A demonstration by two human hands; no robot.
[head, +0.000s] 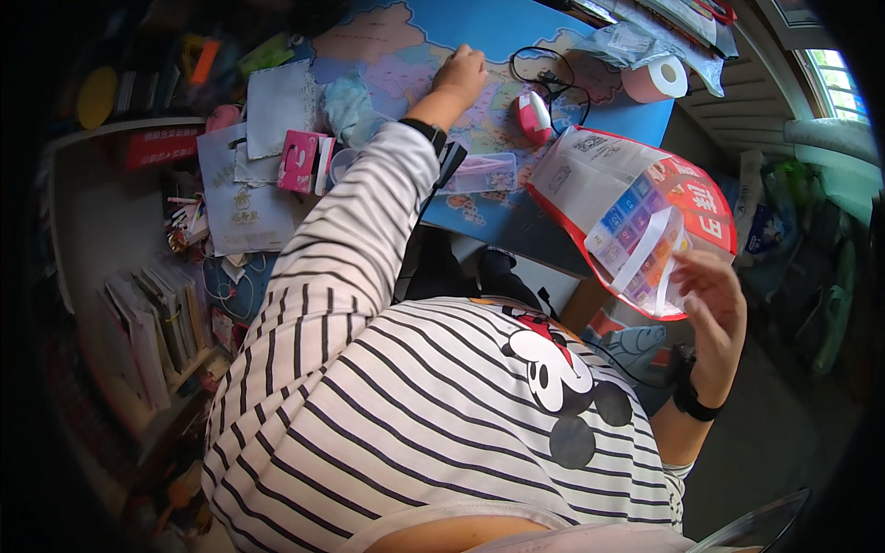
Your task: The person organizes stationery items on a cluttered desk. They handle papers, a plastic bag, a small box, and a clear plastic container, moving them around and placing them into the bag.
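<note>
My left hand (462,75) rests over a printed map (387,41) on the blue table, with its fingers curled under. Whether anything is inside them is hidden. To its right lie a pink-and-white device (533,117), probably a computer mouse, and a black cable (573,62). My right hand (712,297) is at the near end of a red-and-white carrier bag (574,166), its fingertips by a white strap handle (639,259). I cannot tell if they grip it. A clear case (622,207) with coloured, labelled compartments shows on the bag.
A toilet roll (653,79) and a plastic package (629,43) stand at the far right. A clear pencil box (484,173), pink box (301,161), blue cloth (348,107) and white paper bag (245,214) lie leftward. Upright books (155,318) fill a shelf.
</note>
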